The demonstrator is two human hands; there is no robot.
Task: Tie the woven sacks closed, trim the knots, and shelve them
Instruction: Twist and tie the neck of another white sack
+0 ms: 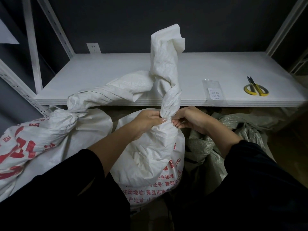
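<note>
Gripping the gathered neck of a white sack (150, 150), the person's left hand (148, 120) and right hand (188, 119) close around it from either side, fingers pinching the twisted fabric just below the front edge of the white shelf (116, 69). Above the hands the neck (166, 64) rises as a tall twisted column, standing upright in front of the shelf and reaching well above its board. The sack itself sits below the shelf's front edge, with red printed lettering across its lower part. A second sack (41, 140), also white with red print, lies below the shelf toward its left end; its neck is bunched tight, and its loose tail (116, 90) drapes up onto the shelf board. Yellow-handled scissors (255, 87) lie on the shelf near its right end, with a small clear packet (213, 91) just left of them. Grey-green sacks (216, 147) are heaped below the shelf's right half.
</note>
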